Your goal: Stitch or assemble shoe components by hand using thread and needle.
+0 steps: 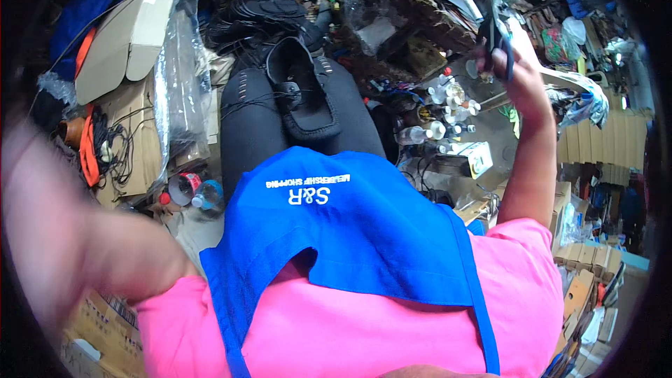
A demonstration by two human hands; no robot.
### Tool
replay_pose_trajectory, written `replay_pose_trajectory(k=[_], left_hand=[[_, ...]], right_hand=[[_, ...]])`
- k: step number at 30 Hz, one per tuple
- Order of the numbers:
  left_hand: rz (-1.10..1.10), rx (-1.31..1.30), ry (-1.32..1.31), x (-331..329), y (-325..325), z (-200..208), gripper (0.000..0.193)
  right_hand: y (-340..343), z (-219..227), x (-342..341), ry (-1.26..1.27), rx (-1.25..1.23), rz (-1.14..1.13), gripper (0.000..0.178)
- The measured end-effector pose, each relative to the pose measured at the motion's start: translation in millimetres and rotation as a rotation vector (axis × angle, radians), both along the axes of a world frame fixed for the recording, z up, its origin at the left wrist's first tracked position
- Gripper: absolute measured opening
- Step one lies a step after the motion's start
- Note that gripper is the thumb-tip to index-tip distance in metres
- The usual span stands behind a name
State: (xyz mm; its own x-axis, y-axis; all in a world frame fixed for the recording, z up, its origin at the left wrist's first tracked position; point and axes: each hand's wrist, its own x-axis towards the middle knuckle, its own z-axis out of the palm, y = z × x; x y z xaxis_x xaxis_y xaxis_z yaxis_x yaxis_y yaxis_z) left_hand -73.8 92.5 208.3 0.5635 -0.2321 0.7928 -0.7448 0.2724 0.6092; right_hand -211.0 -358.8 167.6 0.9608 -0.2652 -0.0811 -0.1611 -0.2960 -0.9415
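Note:
A black shoe, its opening facing up, rests across my thighs, with thin dark cord lying over and beside it. Up at the right, my right hand is closed round the handles of a pair of scissors, whose blades point away from me. Both are well apart from the shoe, over the clutter near the workbench. My left arm is raised at the left edge and smeared by motion, so the fingers of that hand cannot be made out.
Several small bottles stand on the floor right of my legs. A cluttered workbench is at the far side. Cardboard and plastic-wrapped material lean at the left, near a clear bottle. A black bundle lies beyond my knees.

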Motion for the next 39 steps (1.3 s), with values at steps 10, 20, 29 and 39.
replay_pose_trajectory(k=[10, 20, 29, 39], left_hand=[[0.12, 1.039, -0.072, 27.0, -97.6, -206.7, 0.02], [0.165, 0.821, -0.078, 3.3, -69.9, -208.4, 0.01], [0.192, 0.895, -0.177, -3.8, -72.6, -209.6, 0.01], [0.117, 0.895, -0.252, -17.6, -63.3, -196.3, 0.009]], right_hand=[[114.7, -104.6, -21.1, 0.65, 0.472, 0.453, 0.07], [135.9, -129.0, 17.0, 0.589, 0.505, 0.441, 0.042], [144.7, -133.8, 20.1, 0.559, 0.565, 0.409, 0.027], [157.0, -132.8, 21.1, 0.477, 0.445, 0.398, 0.036]])
